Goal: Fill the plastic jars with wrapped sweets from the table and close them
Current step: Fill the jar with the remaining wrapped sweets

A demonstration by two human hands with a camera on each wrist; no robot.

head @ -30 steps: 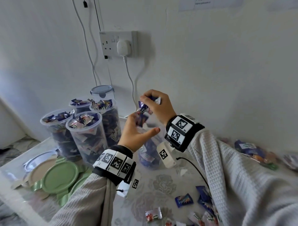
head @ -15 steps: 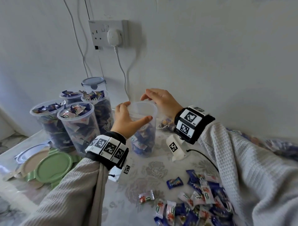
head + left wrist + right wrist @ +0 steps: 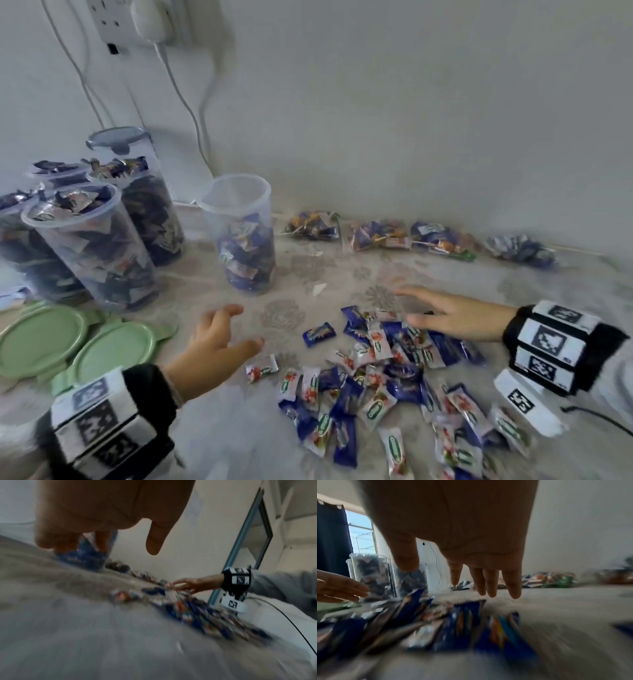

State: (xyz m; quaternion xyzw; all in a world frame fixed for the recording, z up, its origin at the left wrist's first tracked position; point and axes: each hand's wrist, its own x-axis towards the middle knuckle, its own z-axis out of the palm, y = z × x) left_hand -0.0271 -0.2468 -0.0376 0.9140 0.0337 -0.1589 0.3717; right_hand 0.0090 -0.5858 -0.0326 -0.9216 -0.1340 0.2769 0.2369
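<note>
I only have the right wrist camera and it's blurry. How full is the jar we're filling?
Observer: The open jar standing alone is over half full, with space below its rim.
Operator: What's the green blur at my left edge?
Observer: Green lids lying on the table, left of the left hand.
Operator: Is any jar closed yet?
Observer: One at the back wears a blue-grey lid; the filled jars before it are open.

Table (image 3: 342, 274), floral cloth. Half-full open jar (image 3: 241, 236) mid-back; filled jars (image 3: 92, 246) left of it, green lids (image 3: 68, 339) front-left, loose sweets (image 3: 387, 380) front-right, sweet bags (image 3: 404, 234) right along wall.
</note>
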